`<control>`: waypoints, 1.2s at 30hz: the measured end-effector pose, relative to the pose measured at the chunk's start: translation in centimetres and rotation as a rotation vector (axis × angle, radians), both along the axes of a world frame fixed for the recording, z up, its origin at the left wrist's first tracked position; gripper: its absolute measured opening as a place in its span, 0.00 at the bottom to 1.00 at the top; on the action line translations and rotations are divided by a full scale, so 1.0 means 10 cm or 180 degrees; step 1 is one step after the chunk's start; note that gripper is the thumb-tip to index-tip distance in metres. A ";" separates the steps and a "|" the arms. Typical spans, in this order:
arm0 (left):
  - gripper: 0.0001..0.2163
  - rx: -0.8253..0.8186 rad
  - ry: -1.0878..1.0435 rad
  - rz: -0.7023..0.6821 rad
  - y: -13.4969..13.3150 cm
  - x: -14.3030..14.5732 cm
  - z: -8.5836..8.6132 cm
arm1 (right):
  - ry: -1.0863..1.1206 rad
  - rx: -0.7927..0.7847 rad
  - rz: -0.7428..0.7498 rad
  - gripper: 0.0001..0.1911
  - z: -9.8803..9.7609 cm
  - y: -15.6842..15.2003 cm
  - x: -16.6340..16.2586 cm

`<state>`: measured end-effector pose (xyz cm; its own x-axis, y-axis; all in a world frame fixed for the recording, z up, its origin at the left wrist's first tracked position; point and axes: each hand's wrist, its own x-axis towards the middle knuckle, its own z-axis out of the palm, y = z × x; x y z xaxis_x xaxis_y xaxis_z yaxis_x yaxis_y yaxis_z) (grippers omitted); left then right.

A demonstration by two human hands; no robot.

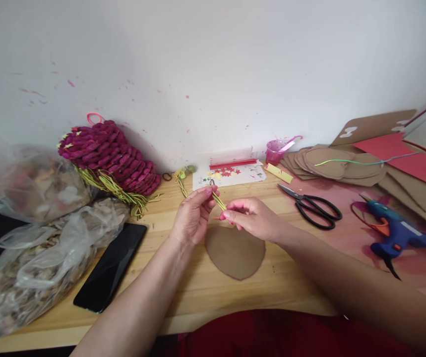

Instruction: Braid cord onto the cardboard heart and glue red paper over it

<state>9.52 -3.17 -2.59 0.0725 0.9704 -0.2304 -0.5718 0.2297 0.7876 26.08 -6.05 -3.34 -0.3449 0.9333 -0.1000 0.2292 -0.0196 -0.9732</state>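
Over the wooden tabletop (188, 287), yellow strands (218, 201) between left grip (193, 216) and right grip (253, 217), both pinching them

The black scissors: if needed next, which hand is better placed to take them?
Right hand, probably: the scissors lie on its side, farther from the left hand. Both hands hold the yellow cords, so it should release first.

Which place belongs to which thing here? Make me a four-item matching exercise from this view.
1. Yellow-green strands
2. Black phone
3. Scissors
4. Lone cardboard piece

A. Lying between the right hand and the blue glue gun
B. Lying flat, just below both hands in the picture
C. Pinched by the left hand and the right hand
D. Lying beside a clear plastic bag

Pairs: 1-C, 2-D, 3-A, 4-B
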 end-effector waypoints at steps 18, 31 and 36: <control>0.03 -0.0039 0.0069 -0.0212 0.00 0.00 0.00 | 0.0371 0.0055 -0.0261 0.11 -0.08 0.05 0.01; 0.04 0.0038 0.0124 -0.0193 0.01 -0.01 0.02 | 0.0219 -0.0026 -0.0201 0.07 -0.04 0.04 0.01; 0.04 0.0106 0.0104 -0.0149 0.03 -0.02 -0.02 | 0.0184 -0.0024 -0.0270 0.07 0.00 0.03 0.03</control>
<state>9.30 -2.87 -2.79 0.1110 0.9733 -0.2009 -0.5350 0.2289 0.8132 26.36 -5.77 -3.30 -0.2702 0.9586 -0.0895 0.1700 -0.0440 -0.9845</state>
